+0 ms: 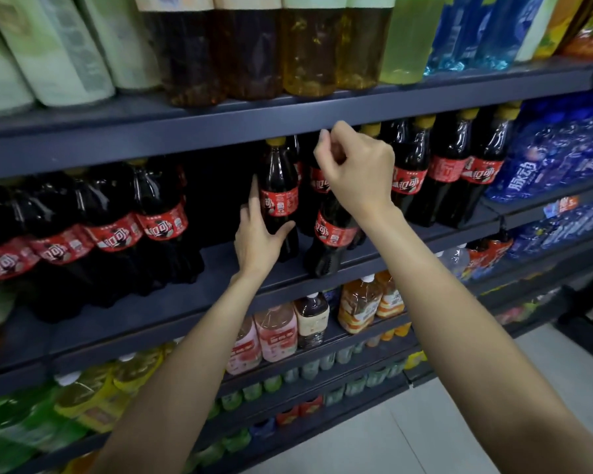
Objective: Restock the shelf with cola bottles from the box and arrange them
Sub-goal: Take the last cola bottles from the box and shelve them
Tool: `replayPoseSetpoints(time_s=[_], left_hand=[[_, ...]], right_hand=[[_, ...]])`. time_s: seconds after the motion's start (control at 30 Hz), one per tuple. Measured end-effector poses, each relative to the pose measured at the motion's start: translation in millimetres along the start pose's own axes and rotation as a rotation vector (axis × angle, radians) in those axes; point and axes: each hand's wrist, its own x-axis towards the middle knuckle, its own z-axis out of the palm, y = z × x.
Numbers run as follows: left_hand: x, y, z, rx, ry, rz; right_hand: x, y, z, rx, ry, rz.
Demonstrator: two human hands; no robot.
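Cola bottles with red labels and yellow caps stand in rows on the dark middle shelf (220,289). My left hand (257,234) grips one upright cola bottle (279,196) around its lower body. My right hand (353,172) is curled over the top of another cola bottle (334,234) at the shelf's front; its cap is hidden by my fingers. A row of cola bottles (110,230) fills the shelf on the left, and another row (449,169) stands on the right. A dark gap lies between the left row and the gripped bottle. The box is out of view.
The shelf above (220,128) carries tea and juice bottles and hangs low over the cola caps. Blue packs (555,155) sit right of the cola. Lower shelves hold pink, orange and green drinks (278,333). Pale floor tiles (459,422) show at the bottom right.
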Motion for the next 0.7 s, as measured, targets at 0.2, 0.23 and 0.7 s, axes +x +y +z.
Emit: replayPoseSetpoints(time_s=[0.2, 0.23, 0.7], left_hand=[[2.5, 6.6, 9.5, -0.033, 0.009, -0.069], [-2.9, 11.3, 9.2, -0.05, 0.039, -0.071], [-29.4, 47.0, 27.5, -0.084, -0.149, 0.122]], right_hand=[[-6.0, -4.7, 6.1, -0.042, 0.089, 0.062], [-7.7, -5.2, 5.9, -0.036, 0.089, 0.077], [-64.1, 4.4, -27.0, 0.26, -0.157, 0.42]])
